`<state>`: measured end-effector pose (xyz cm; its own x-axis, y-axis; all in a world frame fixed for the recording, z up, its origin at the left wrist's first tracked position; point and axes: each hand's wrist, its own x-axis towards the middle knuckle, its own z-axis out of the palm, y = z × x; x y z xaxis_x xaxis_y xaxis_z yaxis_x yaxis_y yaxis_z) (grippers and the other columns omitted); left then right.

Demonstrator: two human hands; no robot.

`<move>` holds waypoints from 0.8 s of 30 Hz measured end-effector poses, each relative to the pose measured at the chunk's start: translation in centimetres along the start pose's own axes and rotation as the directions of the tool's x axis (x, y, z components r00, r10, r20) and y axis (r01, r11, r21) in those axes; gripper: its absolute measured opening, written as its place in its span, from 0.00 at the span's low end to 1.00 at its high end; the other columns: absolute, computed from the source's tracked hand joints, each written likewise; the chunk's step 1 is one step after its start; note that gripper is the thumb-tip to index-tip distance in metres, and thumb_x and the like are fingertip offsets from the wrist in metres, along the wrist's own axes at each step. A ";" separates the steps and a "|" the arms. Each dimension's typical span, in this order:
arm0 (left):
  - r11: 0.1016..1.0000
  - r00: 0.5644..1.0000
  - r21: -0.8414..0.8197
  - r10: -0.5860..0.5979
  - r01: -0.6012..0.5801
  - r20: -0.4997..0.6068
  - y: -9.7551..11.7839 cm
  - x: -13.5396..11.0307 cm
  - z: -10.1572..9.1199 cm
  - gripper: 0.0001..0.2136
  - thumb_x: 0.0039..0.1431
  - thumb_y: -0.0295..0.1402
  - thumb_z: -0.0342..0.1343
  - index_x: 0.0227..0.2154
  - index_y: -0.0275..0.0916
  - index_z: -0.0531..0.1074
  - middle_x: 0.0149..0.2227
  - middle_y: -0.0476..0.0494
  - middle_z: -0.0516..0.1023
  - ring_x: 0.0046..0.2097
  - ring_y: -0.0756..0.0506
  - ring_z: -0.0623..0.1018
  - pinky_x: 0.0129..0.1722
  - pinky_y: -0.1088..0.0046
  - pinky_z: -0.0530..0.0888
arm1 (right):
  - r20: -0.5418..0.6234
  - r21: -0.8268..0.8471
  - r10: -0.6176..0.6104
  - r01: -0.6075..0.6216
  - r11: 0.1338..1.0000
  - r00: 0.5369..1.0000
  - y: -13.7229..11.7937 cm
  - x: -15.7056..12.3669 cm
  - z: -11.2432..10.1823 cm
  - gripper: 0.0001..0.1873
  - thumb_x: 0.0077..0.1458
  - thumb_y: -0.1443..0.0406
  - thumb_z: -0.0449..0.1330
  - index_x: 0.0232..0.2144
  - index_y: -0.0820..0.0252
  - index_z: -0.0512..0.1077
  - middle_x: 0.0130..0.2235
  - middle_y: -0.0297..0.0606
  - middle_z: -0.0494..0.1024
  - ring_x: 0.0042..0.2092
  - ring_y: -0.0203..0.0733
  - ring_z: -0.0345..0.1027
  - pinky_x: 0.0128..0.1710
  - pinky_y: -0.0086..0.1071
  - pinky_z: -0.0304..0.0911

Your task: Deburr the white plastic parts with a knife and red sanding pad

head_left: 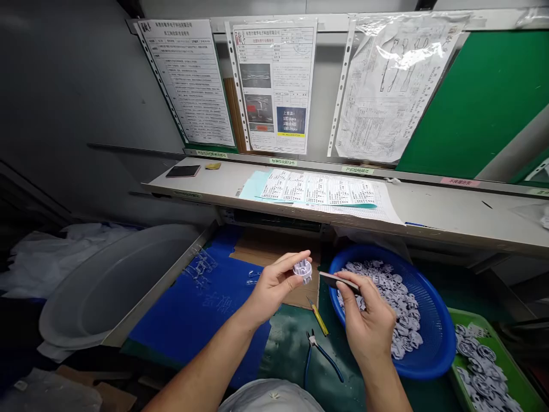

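White, round, slotted plastic part, likely light, stiff, best rim-held, is pinched by left hand; dark flat bar, by right hand.

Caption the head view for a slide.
Left hand holds a white part, right hand a flat tool; pliers lie near a blue basket of white pieces.

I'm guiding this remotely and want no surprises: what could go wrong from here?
The dark flat tool in the right hand points toward the left hand; a slip might nick it. The white round plastic part sits in a fingertip pinch, so it could drop. The yellow-handled pointed tool and blue-handled diagonal cutters lie on the green mat and could be knocked.
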<state>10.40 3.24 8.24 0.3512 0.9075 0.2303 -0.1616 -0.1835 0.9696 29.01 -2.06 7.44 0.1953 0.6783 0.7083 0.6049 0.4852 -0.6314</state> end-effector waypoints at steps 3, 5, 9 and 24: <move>1.000 1.000 -0.003 -0.022 0.022 0.003 -0.3 -0.1 0.2 0.19 0.60 0.33 0.60 0.55 0.46 0.74 0.51 0.39 0.76 0.53 0.40 0.74 0.53 0.64 0.71 | 0.029 0.035 -0.076 0.075 0.997 0.997 -0.9 0.2 0.2 0.11 0.61 0.73 0.58 0.43 0.55 0.74 0.38 0.37 0.79 0.42 0.41 0.72 0.42 0.35 0.68; 1.000 1.000 -0.003 -0.028 0.028 -0.003 -0.5 -0.1 0.3 0.19 0.60 0.34 0.60 0.54 0.46 0.74 0.51 0.40 0.76 0.53 0.40 0.74 0.52 0.65 0.70 | 0.180 0.115 -0.124 0.104 0.988 0.976 -1.5 0.3 0.1 0.12 0.62 0.73 0.56 0.44 0.54 0.74 0.39 0.37 0.79 0.42 0.41 0.71 0.43 0.36 0.67; 0.995 0.998 -0.084 -0.056 0.054 -0.018 -0.7 -0.1 0.0 0.18 0.60 0.34 0.60 0.54 0.45 0.75 0.52 0.40 0.76 0.53 0.40 0.73 0.51 0.67 0.70 | 0.559 0.281 -0.141 -0.027 0.959 0.817 -1.8 0.0 -0.4 0.10 0.64 0.71 0.54 0.39 0.53 0.74 0.36 0.33 0.78 0.39 0.38 0.71 0.39 0.32 0.66; 0.988 0.997 -0.141 -0.062 0.068 0.050 -0.7 -0.3 -0.3 0.18 0.61 0.35 0.61 0.54 0.47 0.74 0.53 0.41 0.77 0.53 0.40 0.73 0.49 0.68 0.71 | 0.220 0.010 0.047 -0.050 0.999 0.974 -0.6 -0.3 -0.1 0.08 0.65 0.66 0.54 0.40 0.56 0.74 0.37 0.38 0.78 0.39 0.40 0.71 0.38 0.32 0.65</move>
<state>10.16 3.16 7.48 0.4059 0.8972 0.1738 -0.2654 -0.0663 0.9619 28.72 -2.63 7.59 0.0491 0.8048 0.5914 0.5869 0.4559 -0.6691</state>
